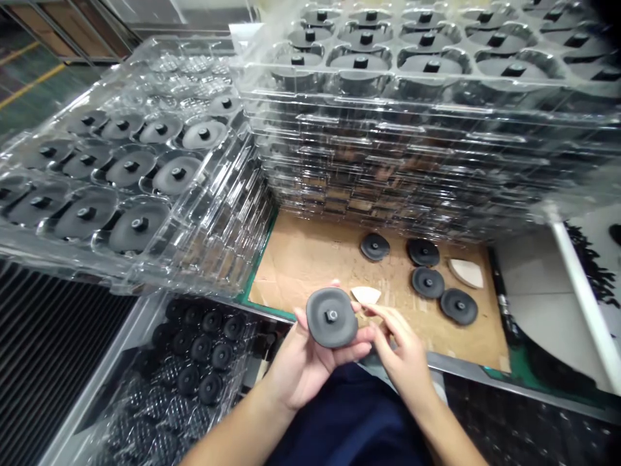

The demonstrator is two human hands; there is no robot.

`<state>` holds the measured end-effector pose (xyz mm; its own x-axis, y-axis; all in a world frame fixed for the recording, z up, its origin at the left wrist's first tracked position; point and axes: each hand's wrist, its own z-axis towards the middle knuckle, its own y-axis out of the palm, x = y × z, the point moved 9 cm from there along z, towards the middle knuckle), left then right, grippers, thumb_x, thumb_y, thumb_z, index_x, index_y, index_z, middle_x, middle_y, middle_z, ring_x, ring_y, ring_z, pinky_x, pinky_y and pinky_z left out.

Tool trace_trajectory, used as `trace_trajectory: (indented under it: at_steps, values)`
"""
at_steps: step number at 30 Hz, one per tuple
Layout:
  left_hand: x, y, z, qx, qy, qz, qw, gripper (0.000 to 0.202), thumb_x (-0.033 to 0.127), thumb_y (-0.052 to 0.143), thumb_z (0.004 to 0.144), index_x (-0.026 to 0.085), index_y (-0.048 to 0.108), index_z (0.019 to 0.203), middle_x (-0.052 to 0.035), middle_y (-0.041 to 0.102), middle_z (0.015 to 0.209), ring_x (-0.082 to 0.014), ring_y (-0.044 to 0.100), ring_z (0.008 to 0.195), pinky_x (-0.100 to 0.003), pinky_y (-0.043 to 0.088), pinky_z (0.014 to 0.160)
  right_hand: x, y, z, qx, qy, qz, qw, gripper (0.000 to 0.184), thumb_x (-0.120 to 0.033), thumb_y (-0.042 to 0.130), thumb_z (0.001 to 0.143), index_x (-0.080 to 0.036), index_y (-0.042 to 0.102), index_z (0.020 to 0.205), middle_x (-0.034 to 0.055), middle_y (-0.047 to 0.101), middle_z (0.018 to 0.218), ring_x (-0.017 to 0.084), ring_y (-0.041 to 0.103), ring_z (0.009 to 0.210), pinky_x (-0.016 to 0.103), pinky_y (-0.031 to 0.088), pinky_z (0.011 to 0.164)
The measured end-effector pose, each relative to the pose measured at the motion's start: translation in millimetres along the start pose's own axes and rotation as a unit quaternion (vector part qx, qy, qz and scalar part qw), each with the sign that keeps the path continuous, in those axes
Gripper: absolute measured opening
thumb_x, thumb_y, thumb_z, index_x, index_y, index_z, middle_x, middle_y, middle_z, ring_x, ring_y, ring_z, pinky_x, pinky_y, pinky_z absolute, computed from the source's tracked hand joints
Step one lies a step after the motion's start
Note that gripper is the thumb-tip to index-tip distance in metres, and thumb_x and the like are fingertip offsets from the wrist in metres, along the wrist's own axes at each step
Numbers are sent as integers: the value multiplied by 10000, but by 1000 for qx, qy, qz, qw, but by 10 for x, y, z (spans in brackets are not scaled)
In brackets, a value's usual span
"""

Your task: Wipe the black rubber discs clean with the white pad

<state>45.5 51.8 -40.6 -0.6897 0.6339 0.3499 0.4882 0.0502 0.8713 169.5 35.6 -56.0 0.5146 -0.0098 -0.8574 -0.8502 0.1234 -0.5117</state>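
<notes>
My left hand point(310, 366) is closed around the edge of a dark grey rounded disc point(332, 317), palm up, with its short central stub facing me. To the right, my right hand point(400, 343) has its fingers apart and slightly bent, their tips close to the disc's right edge. Contact between those tips and the disc is hard to make out. A white wedge-shaped piece point(365, 295) shows just beyond my right fingertips; its lower part is hidden. Several similar discs point(427, 282) lie on the brown cardboard point(295, 259), right of centre.
Behind the cardboard rises a tall stack of clear plastic trays point(388, 136) with discs on top. Another tray stack point(208, 213) stands at left. A lower tray point(160, 372) holds smaller black round parts. A second white wedge point(466, 273) lies at right, near a black tool point(504, 304).
</notes>
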Motion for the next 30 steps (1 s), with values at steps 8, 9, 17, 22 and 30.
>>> trace_trajectory:
  at_steps: [8, 9, 17, 22, 30]
  values:
    - [579, 91, -186, 10, 384, 585, 714, 1032, 245, 753, 697, 283, 52, 1453, -105, 572, 1194, -218, 566, 1130, -403, 438, 1005, -19, 53, -99, 6, -17, -14, 1000, 370, -181, 473, 899, -196, 491, 1268, 44, 639, 914, 91, 513, 517, 225, 491, 524]
    - [584, 143, -230, 2, 409, 621, 669, 1065, 213, 757, 688, 253, 19, 1455, -119, 571, 1182, -216, 564, 1124, -403, 444, 997, -63, 37, -88, 7, -27, -15, 1000, 397, -179, 479, 897, -212, 470, 1293, 42, 635, 927, 89, 505, 515, 225, 491, 529]
    - [555, 127, -347, -17, 394, 652, 647, 1046, 234, 757, 688, 237, 44, 1453, -143, 581, 1215, -213, 579, 1122, -377, 465, 974, -600, -16, 25, -30, -209, -124, 970, 432, -188, 524, 895, -273, 496, 1317, 78, 643, 1032, 165, 634, 791, 282, 529, 717]
    - [445, -258, -165, 33, 187, 579, 793, 844, 453, 774, 607, 248, 409, 1340, -98, 610, 1222, -251, 553, 1149, -390, 401, 1024, -738, 29, 45, -69, -267, -138, 951, 250, -311, 518, 910, -217, 661, 1093, 82, 674, 925, 181, 647, 796, 280, 525, 688]
    - [240, -1479, -722, 235, 0, 510, 827, 433, 490, 442, 884, 109, 635, 818, -27, 658, 697, -133, 627, 630, -306, 532, 637, -451, 741, -117, -217, -225, -104, 944, 379, -378, 419, 942, -216, 650, 690, 2, 654, 614, 127, 629, 556, 203, 495, 543]
